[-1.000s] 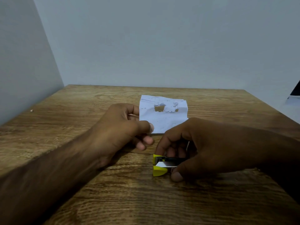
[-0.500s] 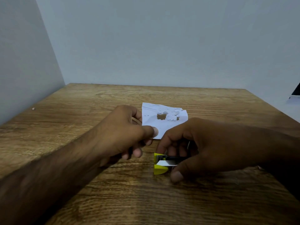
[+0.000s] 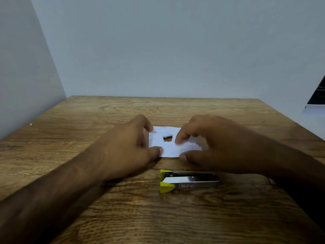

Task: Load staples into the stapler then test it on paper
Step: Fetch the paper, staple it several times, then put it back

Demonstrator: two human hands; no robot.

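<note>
A small white paper (image 3: 171, 149) with a torn hole near its middle lies flat on the wooden table (image 3: 158, 213). My left hand (image 3: 126, 147) grips the paper's left edge, thumb at the near corner and a finger at the far corner. My right hand (image 3: 211, 147) holds the paper's right side, with a fingertip on top and the thumb at the near edge. A small metal stapler (image 3: 188, 182) with yellow-green ends lies on its side just in front of the paper, free of both hands.
Grey walls close off the table at the back and on the left. A tiny pale speck (image 3: 31, 124) lies near the left edge. A dark object (image 3: 318, 95) with a white base shows at the far right.
My right hand has let go of the stapler and moved forward onto the paper's right side. My left hand has shifted along the paper's left edge. The stapler now lies alone.
</note>
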